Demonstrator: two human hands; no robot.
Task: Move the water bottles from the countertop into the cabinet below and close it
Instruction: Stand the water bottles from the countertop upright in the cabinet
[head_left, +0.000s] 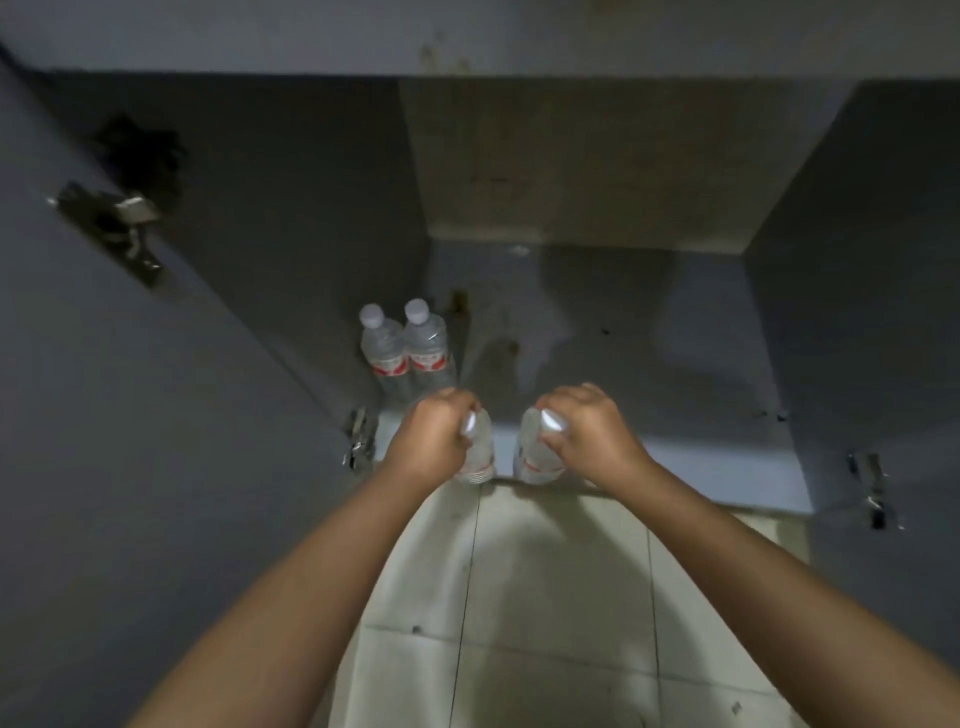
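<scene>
Two clear water bottles with white caps and red labels stand upright side by side on the cabinet floor, against its left wall. My left hand grips the neck of a third bottle at the cabinet's front edge. Just to the right, my right hand holds the neck of a fourth bottle. Both held bottles hang upright, close together, over the front lip of the cabinet.
The grey left door stands swung open with hinges at its edge; the right door is open too, with a hinge. Pale floor tiles lie below. The cabinet's back panel is bare and dim.
</scene>
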